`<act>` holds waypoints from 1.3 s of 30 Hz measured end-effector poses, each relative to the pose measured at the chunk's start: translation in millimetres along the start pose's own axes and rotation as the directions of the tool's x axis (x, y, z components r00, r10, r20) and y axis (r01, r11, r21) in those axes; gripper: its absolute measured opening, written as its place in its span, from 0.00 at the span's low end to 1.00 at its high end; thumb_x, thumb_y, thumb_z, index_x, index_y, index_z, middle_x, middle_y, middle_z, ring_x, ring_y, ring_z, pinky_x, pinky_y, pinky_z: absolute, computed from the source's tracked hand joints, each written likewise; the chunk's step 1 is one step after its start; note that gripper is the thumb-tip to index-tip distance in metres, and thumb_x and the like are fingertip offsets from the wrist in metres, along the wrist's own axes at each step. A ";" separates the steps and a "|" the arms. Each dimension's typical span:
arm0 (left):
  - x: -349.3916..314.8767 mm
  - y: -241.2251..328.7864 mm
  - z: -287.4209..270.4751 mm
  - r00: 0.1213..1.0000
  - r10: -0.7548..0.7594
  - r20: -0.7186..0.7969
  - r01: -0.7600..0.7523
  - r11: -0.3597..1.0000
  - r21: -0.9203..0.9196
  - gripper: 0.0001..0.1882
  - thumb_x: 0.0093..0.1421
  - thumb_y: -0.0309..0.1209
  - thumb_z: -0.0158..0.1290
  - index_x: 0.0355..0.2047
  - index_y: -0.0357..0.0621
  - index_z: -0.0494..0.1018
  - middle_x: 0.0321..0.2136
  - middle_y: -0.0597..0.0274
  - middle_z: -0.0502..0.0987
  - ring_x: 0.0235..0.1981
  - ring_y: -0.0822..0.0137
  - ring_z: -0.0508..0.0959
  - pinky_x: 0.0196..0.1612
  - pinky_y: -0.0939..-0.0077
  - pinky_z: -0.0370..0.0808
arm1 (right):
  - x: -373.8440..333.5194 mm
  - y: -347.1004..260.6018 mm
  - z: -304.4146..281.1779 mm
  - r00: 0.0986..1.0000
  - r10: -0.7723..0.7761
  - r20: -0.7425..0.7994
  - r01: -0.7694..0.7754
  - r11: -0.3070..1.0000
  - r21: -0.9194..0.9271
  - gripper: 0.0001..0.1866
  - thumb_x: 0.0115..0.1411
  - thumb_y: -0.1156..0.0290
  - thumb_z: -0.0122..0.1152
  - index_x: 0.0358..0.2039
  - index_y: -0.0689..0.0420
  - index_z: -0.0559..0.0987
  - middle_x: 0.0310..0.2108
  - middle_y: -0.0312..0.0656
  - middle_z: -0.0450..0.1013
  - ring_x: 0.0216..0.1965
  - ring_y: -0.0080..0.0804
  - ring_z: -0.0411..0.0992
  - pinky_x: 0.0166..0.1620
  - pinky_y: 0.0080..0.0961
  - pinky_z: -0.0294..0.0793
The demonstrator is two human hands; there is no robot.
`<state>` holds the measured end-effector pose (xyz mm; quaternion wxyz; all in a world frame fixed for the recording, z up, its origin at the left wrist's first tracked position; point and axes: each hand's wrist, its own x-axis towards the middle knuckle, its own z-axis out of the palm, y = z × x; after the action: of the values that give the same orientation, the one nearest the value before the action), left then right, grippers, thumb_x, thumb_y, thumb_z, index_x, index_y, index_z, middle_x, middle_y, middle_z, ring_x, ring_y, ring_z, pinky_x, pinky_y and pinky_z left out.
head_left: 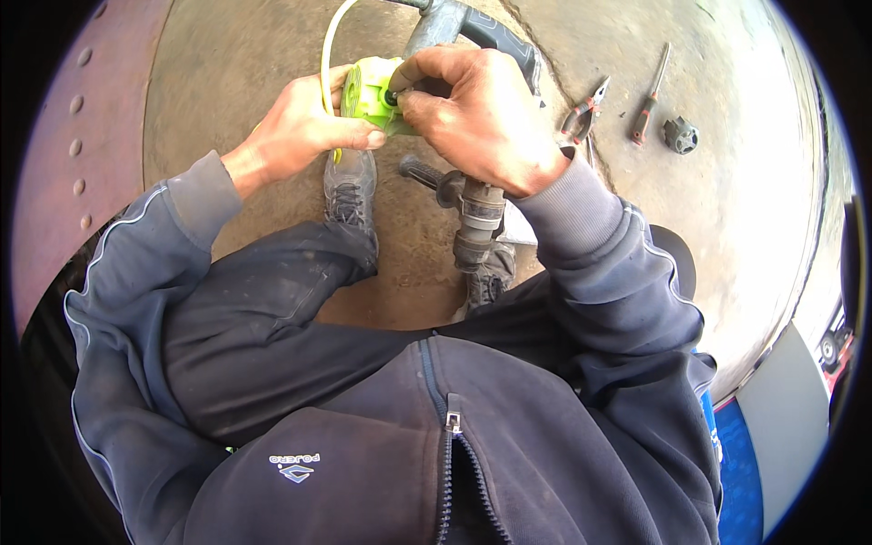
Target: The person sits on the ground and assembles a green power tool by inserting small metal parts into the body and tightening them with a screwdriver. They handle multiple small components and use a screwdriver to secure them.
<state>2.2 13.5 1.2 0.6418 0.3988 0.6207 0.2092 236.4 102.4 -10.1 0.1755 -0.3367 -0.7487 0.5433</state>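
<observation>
My left hand (295, 127) is closed around a bright lime-green plastic piece (365, 93), rounded in outline, with the thumb along its lower edge. My right hand (477, 113) pinches at a small black round part (391, 97) on that piece's right side; its fingertips partly cover the spot. A pale yellow-green cord (329, 54) loops above my left hand, and its end shows below the thumb. Beneath my right hand lies a power drill, its chuck end (480, 213) pointing toward me and a ribbed side handle (422, 171) sticking out left. My hand hides its middle.
On the concrete floor to the right lie red-and-black pliers (586, 111), a screwdriver (650, 107) and a dark round slotted part (680, 135). A grey tool body with a dark handle (500, 41) lies beyond my hands. A riveted reddish metal panel (86, 118) borders the left.
</observation>
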 end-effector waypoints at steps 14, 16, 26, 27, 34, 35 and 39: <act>3.4 -2.7 -2.3 0.999 0.016 0.044 -0.013 0.998 -0.060 0.39 0.58 0.36 0.72 0.67 0.34 0.72 0.49 0.64 0.83 0.49 0.74 0.80 0.54 0.74 0.78 | -0.1 6.5 11.6 0.981 -0.099 -0.166 0.112 0.991 0.072 0.03 0.58 0.78 0.66 0.34 0.61 0.83 0.31 0.52 0.81 0.33 0.51 0.83 0.39 0.39 0.81; 3.5 -4.9 -3.4 0.999 0.015 0.037 -0.013 0.999 -0.036 0.39 0.58 0.35 0.72 0.67 0.33 0.72 0.49 0.64 0.83 0.49 0.74 0.80 0.55 0.74 0.78 | -0.9 7.2 12.4 0.981 -0.105 -0.161 0.117 0.991 0.064 0.03 0.58 0.78 0.66 0.33 0.61 0.83 0.31 0.52 0.81 0.34 0.52 0.83 0.39 0.40 0.81; 5.9 -4.4 -4.2 0.999 0.017 0.031 -0.017 1.000 0.007 0.37 0.59 0.34 0.71 0.66 0.34 0.73 0.50 0.64 0.83 0.50 0.74 0.79 0.56 0.74 0.77 | -0.7 10.9 15.2 0.972 -0.160 -0.173 0.159 0.987 -0.020 0.05 0.60 0.75 0.66 0.35 0.60 0.85 0.34 0.51 0.83 0.37 0.55 0.84 0.43 0.45 0.83; 6.2 -3.6 -4.8 1.000 0.013 0.026 -0.014 0.999 0.032 0.37 0.59 0.35 0.71 0.66 0.35 0.73 0.50 0.64 0.83 0.50 0.74 0.80 0.56 0.74 0.77 | -0.2 10.8 15.1 0.972 -0.163 -0.167 0.160 0.987 -0.030 0.05 0.60 0.75 0.66 0.36 0.60 0.85 0.34 0.51 0.83 0.38 0.56 0.84 0.43 0.46 0.83; 6.8 -1.7 -3.7 1.000 0.014 0.015 -0.014 0.999 0.029 0.38 0.59 0.35 0.72 0.67 0.35 0.73 0.50 0.65 0.83 0.50 0.74 0.81 0.57 0.73 0.78 | 1.5 15.4 13.1 0.980 -0.152 -0.128 0.149 0.988 -0.033 0.08 0.59 0.75 0.65 0.39 0.60 0.85 0.36 0.53 0.82 0.41 0.57 0.82 0.46 0.47 0.82; 7.5 -2.1 -3.9 1.000 0.013 0.021 -0.013 1.000 0.017 0.38 0.59 0.35 0.72 0.67 0.35 0.73 0.50 0.65 0.83 0.50 0.74 0.81 0.57 0.73 0.78 | 1.2 16.4 13.6 0.981 -0.145 -0.127 0.143 0.989 -0.028 0.08 0.59 0.75 0.65 0.39 0.60 0.85 0.36 0.53 0.82 0.41 0.57 0.82 0.46 0.47 0.82; 5.9 -0.4 -0.4 1.000 0.021 0.003 -0.021 1.000 0.015 0.37 0.59 0.34 0.71 0.66 0.34 0.73 0.52 0.64 0.83 0.51 0.74 0.81 0.58 0.73 0.78 | -1.9 15.4 11.2 0.989 -0.053 -0.141 0.063 0.996 0.067 0.09 0.60 0.75 0.67 0.41 0.61 0.85 0.36 0.50 0.82 0.39 0.48 0.84 0.45 0.40 0.83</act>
<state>2.5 17.8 -2.8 0.6376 0.4103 0.6171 0.2105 235.5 96.0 -28.2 0.2548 -0.3453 -0.7244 0.5395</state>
